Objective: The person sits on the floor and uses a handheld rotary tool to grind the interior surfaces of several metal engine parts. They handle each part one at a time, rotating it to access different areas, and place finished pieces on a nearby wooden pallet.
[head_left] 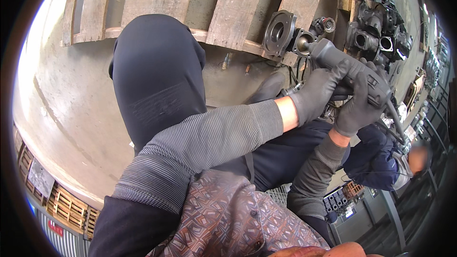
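Both my hands, in dark gloves, are closed round a dark grey corded power tool (345,64) that looks like a die grinder. My left hand (314,93) grips it nearer the front, and my right hand (357,102) wraps its rear body. The tool's narrow front end points into the round opening of a metal casting (303,43). Whether the tip touches the metal cannot be made out. A wide round flange (279,33) with a large bore forms the casting's left end. My gloves partly cover the tool's underside.
A slatted wooden pallet (157,0) lies beyond my knees, beside the casting. Several dark castings (376,24) are piled at the far right. The tool's cord (396,116) hangs near another person (381,162) on the right. More pallets (69,204) stand at the lower left.
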`<state>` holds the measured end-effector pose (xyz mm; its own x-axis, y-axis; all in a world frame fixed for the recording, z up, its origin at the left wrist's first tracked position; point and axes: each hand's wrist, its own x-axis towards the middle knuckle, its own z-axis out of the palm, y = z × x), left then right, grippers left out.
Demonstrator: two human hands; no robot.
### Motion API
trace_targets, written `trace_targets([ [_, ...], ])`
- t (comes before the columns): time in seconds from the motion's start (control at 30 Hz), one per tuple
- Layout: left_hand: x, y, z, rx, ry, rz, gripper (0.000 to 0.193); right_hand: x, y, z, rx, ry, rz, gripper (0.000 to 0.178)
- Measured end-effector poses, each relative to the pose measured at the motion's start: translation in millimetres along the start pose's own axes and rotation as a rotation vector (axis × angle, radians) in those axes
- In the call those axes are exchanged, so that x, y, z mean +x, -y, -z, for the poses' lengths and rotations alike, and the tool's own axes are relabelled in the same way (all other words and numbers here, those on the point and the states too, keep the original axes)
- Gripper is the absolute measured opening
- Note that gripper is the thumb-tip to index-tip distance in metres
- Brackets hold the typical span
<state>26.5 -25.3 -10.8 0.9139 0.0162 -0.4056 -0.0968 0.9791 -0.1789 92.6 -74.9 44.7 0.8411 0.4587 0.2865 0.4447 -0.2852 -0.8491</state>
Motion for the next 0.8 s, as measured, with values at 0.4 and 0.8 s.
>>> trace_targets([
  [0.4, -0.7, 6.7, -6.2, 0.027, 0.001, 0.021, 0.058, 2.4, 6.9, 7.4, -0.056, 0.037, 0.033, 0.047],
  [0.8, -1.5, 6.8, -7.2, 0.002, 0.047, 0.001, 0.059, 3.7, 9.4, 9.1, -0.100, 0.044, 0.041, 0.046],
])
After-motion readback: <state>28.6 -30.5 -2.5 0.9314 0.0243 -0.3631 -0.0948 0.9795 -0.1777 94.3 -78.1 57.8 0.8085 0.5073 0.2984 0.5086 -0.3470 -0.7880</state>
